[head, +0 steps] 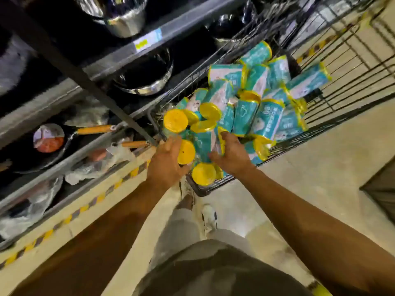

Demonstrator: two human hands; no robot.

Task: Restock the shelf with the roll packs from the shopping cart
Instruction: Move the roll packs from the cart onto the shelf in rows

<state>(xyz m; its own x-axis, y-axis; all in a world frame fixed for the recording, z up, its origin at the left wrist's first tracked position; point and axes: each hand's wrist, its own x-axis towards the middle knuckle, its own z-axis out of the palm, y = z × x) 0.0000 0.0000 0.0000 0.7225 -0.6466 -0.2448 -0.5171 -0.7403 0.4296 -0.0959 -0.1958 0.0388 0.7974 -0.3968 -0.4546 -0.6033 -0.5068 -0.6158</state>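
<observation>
Over the black wire shopping cart [213,190], our left hand [166,163] and right hand [232,157] clasped teal, yellow-capped roll packs [203,142] between them.

Just the one cam, strapped to my head, wide-angle, pointing steeply down and forward. Close over the shopping cart [320,116] at 1 o'clock, shelf [119,58] around 10 o'clock.

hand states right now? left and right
Left hand: fingers curled round a roll pack at the cart's near end.
Right hand: gripping a neighbouring pack.
</observation>
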